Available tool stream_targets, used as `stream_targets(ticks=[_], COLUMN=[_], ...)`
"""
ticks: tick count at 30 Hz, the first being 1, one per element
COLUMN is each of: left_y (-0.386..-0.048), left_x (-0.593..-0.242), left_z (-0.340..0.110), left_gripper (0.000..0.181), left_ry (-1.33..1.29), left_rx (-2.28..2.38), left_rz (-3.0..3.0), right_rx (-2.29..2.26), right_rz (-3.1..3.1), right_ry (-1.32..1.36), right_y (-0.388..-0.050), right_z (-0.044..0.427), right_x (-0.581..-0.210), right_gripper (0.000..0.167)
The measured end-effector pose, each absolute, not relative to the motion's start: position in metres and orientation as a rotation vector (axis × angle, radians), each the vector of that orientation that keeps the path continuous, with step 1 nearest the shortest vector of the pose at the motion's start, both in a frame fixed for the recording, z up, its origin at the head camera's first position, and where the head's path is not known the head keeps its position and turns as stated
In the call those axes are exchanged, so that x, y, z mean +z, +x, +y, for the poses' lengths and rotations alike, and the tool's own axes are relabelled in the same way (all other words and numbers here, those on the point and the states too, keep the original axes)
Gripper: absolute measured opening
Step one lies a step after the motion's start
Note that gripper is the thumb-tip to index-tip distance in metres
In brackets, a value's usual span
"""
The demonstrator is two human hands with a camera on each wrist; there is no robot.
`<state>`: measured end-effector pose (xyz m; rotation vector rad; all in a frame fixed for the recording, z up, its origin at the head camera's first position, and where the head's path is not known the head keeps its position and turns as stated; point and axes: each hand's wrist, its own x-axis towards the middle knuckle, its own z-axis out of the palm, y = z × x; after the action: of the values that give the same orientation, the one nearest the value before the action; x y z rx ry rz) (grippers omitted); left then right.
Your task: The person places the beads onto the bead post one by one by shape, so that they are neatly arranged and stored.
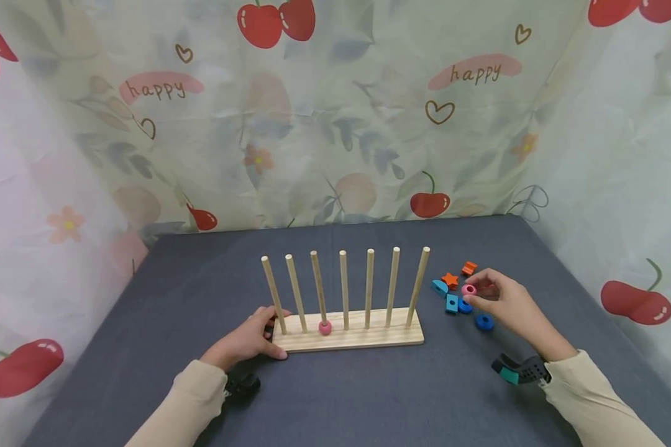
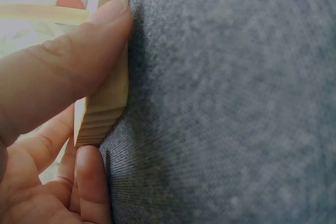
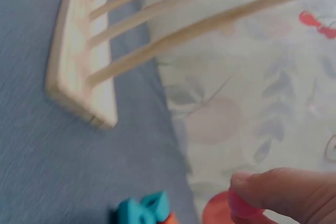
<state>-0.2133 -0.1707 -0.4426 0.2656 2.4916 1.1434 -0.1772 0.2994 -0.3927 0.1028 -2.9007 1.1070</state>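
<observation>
Left hand (image 1: 251, 338), at the left end of the rack, grasping it: thumb along the front edge, the other fingers round the end and behind. Cream long sleeve (image 1: 184, 397) on that arm, dark strapped device (image 1: 241, 385) at the wrist.

Pale wooden peg rack (image 1: 374, 336) next, a long rectangular base flat on the dark grey fabric-covered desk (image 1: 324, 403). Seven round wooden pegs in a row, the outer ones looking splayed from above. One small round pink bead (image 1: 325, 328) sits at the foot of the third peg from the left, down by the base; the other six pegs are bare.

Right of the rack, a loose group on the desk: light blue half-round piece (image 1: 440, 287) leftmost, orange star-shaped piece (image 1: 450, 280) beside it, light blue square block with a hole (image 1: 451, 303) nearer the wearer. Then a darker blue round piece (image 1: 466, 307), partly hidden by the fingers, an orange ridged piece (image 1: 469, 268) at the far side, and a blue ring-like disc (image 1: 484, 323) closest to the wearer.

Right hand (image 1: 506, 307) above this group, thumb and fingertips pinching a second pink bead with a hole (image 1: 468, 290), well apart from the pegs. Black strap with a teal patch (image 1: 520, 371) at that wrist, matching cream sleeve above it
</observation>
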Motion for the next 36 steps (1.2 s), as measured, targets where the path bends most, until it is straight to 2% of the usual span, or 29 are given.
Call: stream_targets(ticks=[9, 24, 36], left_y=[-0.213, -0.215, -0.215], left_x=[-0.444, -0.446, -0.446], left_z=[-0.171, -0.173, -0.173], left_gripper=[0.073, 0.074, 0.074], left_ry=[0.265, 0.270, 0.301], left_rx=[1.145, 1.146, 1.152], left_rz=[2.489, 2.488, 2.488], right_rx=[1.174, 1.291, 1.481], right_rz=[-2.815, -2.438, -2.210], right_ry=[0.148, 0.291, 0.486], right_y=[-0.168, -0.148, -0.150], right_z=[0.277, 0.244, 0.214], right_x=[-0.364, -0.304, -0.270], right_gripper=[0.046, 0.034, 0.028])
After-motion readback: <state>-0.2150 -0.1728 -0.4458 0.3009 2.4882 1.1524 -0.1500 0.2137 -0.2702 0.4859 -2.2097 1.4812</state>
